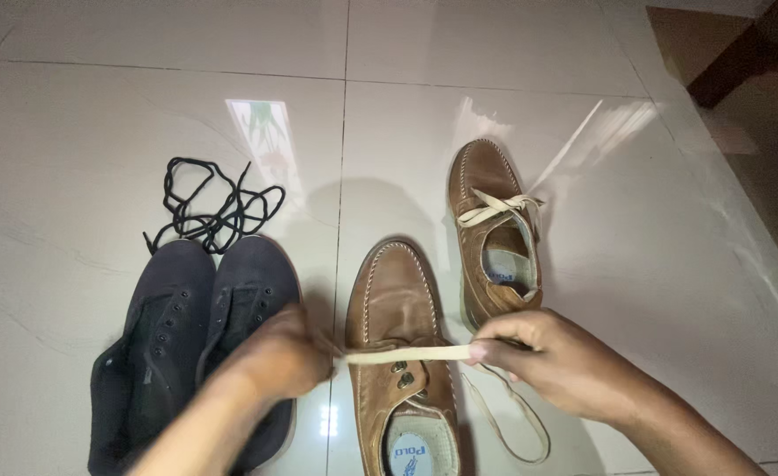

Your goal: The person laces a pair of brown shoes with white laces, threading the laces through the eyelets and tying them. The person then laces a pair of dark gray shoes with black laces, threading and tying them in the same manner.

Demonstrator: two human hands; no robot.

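Brown leather shoe [395, 328] at 6 o'clock on the tiled floor [98, 132], cream lace [406, 354] stretched flat across its eyelets. Left hand [276, 354] pinching one lace end, right hand [543, 354] pinching the other (loose tail looping down beside the shoe). Second brown shoe [491, 231] laced, at 1 o'clock. Dark canvas shoes [190, 335] at 9 o'clock, tangled black lace [214, 204] just beyond their toes.
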